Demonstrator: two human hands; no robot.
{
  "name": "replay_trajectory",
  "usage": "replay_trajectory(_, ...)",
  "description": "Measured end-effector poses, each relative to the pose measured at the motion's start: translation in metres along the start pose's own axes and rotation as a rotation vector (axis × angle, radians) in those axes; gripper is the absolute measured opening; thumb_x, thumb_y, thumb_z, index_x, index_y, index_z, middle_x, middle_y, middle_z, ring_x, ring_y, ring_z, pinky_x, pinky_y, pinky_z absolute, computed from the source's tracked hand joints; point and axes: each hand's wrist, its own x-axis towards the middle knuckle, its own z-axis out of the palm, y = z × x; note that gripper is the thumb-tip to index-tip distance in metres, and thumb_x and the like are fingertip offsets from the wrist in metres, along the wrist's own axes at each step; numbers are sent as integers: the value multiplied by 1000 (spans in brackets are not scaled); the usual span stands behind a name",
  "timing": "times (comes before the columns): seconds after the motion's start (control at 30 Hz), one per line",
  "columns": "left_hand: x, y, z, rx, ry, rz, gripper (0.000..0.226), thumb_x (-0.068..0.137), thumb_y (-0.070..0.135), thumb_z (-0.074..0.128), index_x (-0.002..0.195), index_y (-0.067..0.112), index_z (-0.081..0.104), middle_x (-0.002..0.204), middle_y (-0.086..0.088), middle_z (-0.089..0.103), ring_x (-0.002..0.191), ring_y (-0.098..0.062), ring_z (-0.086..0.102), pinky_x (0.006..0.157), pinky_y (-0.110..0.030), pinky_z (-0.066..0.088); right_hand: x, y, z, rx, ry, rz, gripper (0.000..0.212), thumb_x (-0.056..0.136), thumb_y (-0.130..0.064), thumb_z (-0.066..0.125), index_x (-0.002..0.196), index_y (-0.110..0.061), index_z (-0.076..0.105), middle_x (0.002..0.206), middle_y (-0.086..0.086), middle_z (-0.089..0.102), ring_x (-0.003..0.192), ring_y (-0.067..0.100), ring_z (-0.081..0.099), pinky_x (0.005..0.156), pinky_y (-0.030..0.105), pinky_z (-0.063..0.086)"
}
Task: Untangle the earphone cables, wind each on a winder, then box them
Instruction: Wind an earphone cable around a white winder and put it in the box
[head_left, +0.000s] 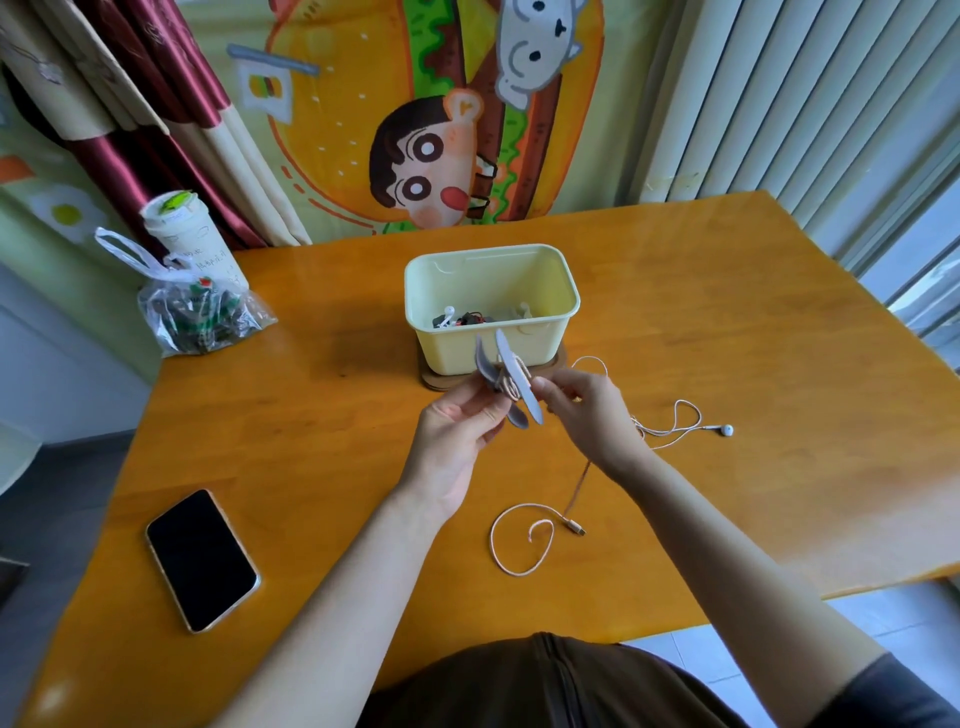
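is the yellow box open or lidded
Open: the box has no lid on, and earphones show inside.

A glossy, varnished wooden table carries a smooth pale-yellow plastic box, a phone with a shiny black glass face near the left edge, and a crinkled clear plastic bag; the cable looks braided.

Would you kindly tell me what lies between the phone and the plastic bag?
In the head view, only bare table lies between the phone and the plastic bag.
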Motion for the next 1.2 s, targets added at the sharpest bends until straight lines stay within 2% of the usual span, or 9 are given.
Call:
replay_trajectory(0.3,10,8,-2,-163,219,-63,24,92,8,55,107,23,65,109,0,65,108,-17,56,81,-29,41,-9,-11,22,-129,-105,-94,18,96,-12,49,88,-16,65,67,-14,56,64,7,53,61,19,41)
replay_trajectory(0.4,12,8,-1,-146,367,-47,23,89,7,61,103,24,67,104,2,67,102,-12,57,81,-26,41,-12,-13,27,-170,-132,-118,22,97,-17,47,101,-14,68,78,-6,60,71,12,56,69,28,47)
replay_trajectory(0.47,15,7,-1,-106,448,-26,24,87,5,64,93,28,68,88,12,71,88,-3,61,78,-20,43,-15,-13,27,-210,-155,-129,24,98,-18,46,105,-15,68,82,-5,61,73,11,56,72,29,49)
replay_trajectory(0.57,17,1,-4,78,481,114,34,84,-3,65,84,31,69,71,21,69,74,6,63,70,-10,47,-20,-14,27,-235,-204,-143,24,98,-17,46,111,-16,67,84,-7,61,73,8,56,73,27,51)
replay_trajectory(0.63,16,-5,-10,360,494,217,34,83,-3,67,95,28,72,79,21,69,78,5,64,70,-8,45,-22,-14,27,-266,-249,-142,24,98,-16,48,114,-17,65,88,-6,64,74,7,58,74,27,53)
replay_trajectory(0.7,16,-12,-20,661,508,275,31,82,1,69,109,15,72,94,7,73,88,-5,66,72,-9,45,-21,-13,27,-313,-284,-138,23,97,-16,49,112,-17,66,93,-4,67,79,10,60,75,30,53)
replay_trajectory(0.87,14,-17,-34,1104,336,224,35,83,5,70,117,16,68,97,-11,69,97,-30,60,86,-44,46,-16,-6,19,-383,-299,-94,21,96,-20,51,105,-17,69,100,0,65,88,17,60,75,32,51)
replay_trajectory(1.07,8,-17,-33,1287,212,252,38,90,1,59,123,20,64,112,-6,67,108,-25,56,79,-30,29,-9,-2,12,-400,-239,-77,21,94,-24,56,106,-12,68,103,4,60,87,18,55,72,27,43)
replay_trajectory(1.2,9,-17,-37,1210,108,194,39,89,2,61,123,20,64,112,-8,68,110,-26,57,89,-31,44,-6,0,3,-353,-119,-113,14,90,-19,61,96,-10,70,95,1,59,80,12,51,65,11,39)
